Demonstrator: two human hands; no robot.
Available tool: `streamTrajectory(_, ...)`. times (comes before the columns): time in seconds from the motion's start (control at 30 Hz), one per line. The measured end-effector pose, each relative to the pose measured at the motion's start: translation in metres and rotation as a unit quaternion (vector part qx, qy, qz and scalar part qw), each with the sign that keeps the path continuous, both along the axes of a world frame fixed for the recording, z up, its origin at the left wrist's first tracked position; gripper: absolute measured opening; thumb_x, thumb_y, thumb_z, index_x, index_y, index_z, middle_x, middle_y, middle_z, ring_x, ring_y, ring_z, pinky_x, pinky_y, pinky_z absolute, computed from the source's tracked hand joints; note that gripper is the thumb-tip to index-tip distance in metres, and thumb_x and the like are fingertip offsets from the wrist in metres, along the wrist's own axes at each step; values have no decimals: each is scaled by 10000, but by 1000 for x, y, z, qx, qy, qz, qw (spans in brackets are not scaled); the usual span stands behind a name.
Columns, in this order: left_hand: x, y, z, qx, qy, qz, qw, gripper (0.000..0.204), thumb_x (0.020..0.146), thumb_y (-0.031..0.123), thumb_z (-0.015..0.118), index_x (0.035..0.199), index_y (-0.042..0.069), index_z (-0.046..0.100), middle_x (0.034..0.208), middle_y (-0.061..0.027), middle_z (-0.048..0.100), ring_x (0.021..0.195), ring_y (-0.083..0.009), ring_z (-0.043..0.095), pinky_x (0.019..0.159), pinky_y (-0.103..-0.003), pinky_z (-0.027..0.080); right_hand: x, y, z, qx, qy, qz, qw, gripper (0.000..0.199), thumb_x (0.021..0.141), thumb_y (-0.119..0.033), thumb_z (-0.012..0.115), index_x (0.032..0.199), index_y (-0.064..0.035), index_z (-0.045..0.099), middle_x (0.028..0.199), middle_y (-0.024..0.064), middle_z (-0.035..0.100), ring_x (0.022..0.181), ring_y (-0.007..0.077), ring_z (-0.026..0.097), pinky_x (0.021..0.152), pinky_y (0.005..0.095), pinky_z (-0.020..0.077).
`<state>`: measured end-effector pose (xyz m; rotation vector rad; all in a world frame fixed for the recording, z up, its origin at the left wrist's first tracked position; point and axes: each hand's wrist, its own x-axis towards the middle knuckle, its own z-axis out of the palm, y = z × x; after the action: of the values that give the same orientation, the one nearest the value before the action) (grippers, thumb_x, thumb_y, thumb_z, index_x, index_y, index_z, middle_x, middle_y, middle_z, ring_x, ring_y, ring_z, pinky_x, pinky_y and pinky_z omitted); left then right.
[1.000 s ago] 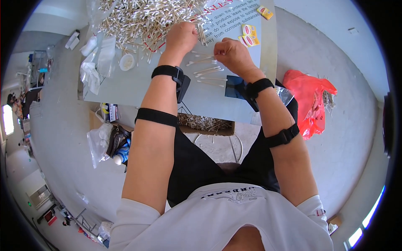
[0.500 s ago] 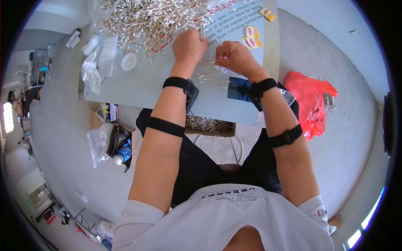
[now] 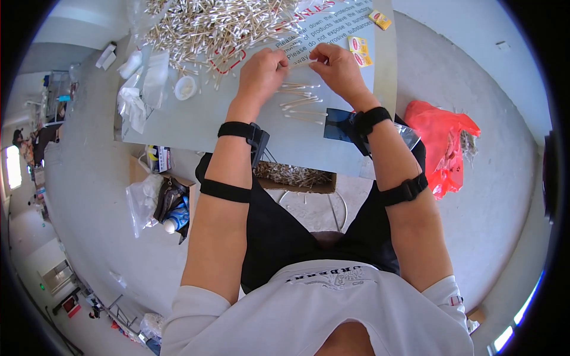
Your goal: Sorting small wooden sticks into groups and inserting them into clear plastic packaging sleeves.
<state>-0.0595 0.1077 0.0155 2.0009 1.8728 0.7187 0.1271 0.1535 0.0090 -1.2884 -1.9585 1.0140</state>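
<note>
The left hand (image 3: 262, 72) and right hand (image 3: 338, 70) have curled fingers, though whether they pinch anything I cannot tell, and the loose cotton swabs (image 3: 300, 102) beside them on the desk (image 3: 190, 123) seem best handled lightly, 1 by 1, by the sticks.

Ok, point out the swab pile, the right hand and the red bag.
Swab pile (image 3: 219, 32), head view: middle of the heap.
Right hand (image 3: 342, 70), head view: its back.
Red bag (image 3: 437, 133), head view: middle of its crumpled side.
</note>
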Motion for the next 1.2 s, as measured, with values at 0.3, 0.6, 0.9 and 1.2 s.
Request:
streamTrajectory(0.3, -2, -22, 2, 7, 18, -29, 999, 154, 753, 90, 715, 891, 56, 655, 929, -89, 603, 906, -255, 603, 773, -368, 489, 3, -8, -1, 164, -91, 51, 981, 143, 737, -103, 690, 877, -96, 717, 974, 139, 622, 917, 346, 599, 808, 430, 487)
streamTrajectory(0.6, 47, -90, -12, 9, 140, -61, 988, 803, 876, 460, 594, 1478, 33, 280, 1536, -172, 272, 1445, -317, 205, 1166, -501, 145, 14, -69, -1, -17, 213, -149, 965, 129, 852, -65, 614, 946, 5, 670, 1080, 133, 634, 1016, 276, 591, 894, 327, 464)
streamTrajectory(0.9, 63, -97, -21, 96, 51, -28, 994, 707, 935, 401, 549, 1449, -12, 297, 1514, -233, 265, 1425, -354, 226, 1162, -492, 160, 14, -129, -10, 13, 313, -226, 922, 288, 995, -127, 467, 1206, 43, 564, 1364, 151, 504, 1263, 245, 467, 1066, 317, 344)
streamTrajectory(1.2, 85, -79, -18, 88, -421, 68, 900, 541, 1030, 365, 398, 1402, -27, 384, 1468, -175, 368, 1374, -273, 335, 1130, -373, 253, -1, -111, -24, 6, 368, -215, 905, 341, 1012, -168, 456, 1240, 69, 546, 1375, 184, 507, 1300, 269, 450, 1088, 342, 323)
